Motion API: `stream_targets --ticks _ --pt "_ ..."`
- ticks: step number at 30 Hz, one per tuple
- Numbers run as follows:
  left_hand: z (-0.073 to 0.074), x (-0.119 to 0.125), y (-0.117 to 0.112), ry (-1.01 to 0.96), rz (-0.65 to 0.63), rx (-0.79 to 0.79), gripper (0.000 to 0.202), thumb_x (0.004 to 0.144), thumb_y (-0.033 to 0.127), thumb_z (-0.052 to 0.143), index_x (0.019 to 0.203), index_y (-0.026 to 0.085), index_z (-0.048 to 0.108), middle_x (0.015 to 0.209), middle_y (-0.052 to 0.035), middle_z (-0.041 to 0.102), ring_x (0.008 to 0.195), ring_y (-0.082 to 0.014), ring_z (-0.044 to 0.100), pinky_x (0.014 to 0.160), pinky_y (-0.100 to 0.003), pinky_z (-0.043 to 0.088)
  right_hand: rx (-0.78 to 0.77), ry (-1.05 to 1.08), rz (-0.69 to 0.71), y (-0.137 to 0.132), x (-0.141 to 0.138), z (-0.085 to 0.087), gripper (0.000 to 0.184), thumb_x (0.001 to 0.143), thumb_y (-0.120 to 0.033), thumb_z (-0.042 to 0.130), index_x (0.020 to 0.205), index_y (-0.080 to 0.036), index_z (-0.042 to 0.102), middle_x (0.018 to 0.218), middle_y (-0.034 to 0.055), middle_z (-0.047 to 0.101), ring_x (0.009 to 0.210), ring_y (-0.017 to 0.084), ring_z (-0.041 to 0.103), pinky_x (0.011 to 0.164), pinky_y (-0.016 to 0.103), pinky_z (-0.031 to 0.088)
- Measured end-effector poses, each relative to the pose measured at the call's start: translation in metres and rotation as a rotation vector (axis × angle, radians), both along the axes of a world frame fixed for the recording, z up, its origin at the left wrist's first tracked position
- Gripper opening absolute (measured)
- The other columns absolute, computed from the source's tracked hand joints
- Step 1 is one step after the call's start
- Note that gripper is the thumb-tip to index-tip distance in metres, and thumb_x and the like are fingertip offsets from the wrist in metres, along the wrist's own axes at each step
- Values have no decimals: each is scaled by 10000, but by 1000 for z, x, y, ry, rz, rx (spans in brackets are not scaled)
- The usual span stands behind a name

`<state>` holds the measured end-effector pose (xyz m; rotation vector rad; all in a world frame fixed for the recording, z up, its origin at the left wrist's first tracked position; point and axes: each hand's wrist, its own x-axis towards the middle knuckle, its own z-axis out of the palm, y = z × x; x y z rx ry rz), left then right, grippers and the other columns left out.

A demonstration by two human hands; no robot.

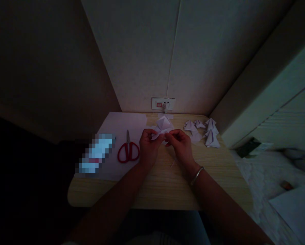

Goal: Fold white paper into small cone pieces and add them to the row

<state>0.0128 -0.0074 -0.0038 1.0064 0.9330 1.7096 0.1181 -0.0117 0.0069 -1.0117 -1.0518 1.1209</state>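
Note:
In the middle of the small wooden table, a white folded paper piece (164,124) is pinched between both hands. My left hand (149,144) grips its lower left part, thumb and fingers closed. My right hand (179,143) pinches the lower edge, its fingertips close to the left thumb. The fingers hide part of the fold. Left of my left hand lies a pair of red-handled scissors (128,151), blades pointing away from me. Several white folded paper pieces (211,137) stand at the table's back right.
Large white paper sheets (126,119) cover the table's left side, with a blurred bright device (97,153) on top. A thin paper scrap (173,162) lies near my right wrist. A wall socket (163,103) with a plug sits behind the table (165,190). More paper (295,211) lies at the right.

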Motion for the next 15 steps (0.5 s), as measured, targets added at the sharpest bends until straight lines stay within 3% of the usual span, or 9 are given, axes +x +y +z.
stream_targets --ticks 6,15 --pt "-1 -3 3 29 66 2 264 623 185 714 765 188 492 661 64 561 603 -75 552 574 -179 423 -70 -73 103 -1 0 2 283 664 -425 706 714 -178 579 600 -21 603 495 101 549 456 218 462" --pt "-3 -3 4 -38 -25 -23 288 623 222 729 802 189 506 696 48 608 611 -90 601 593 -209 479 -70 -107 84 1 0 0 296 710 -456 659 672 -185 546 545 -25 586 455 108 537 440 228 456"
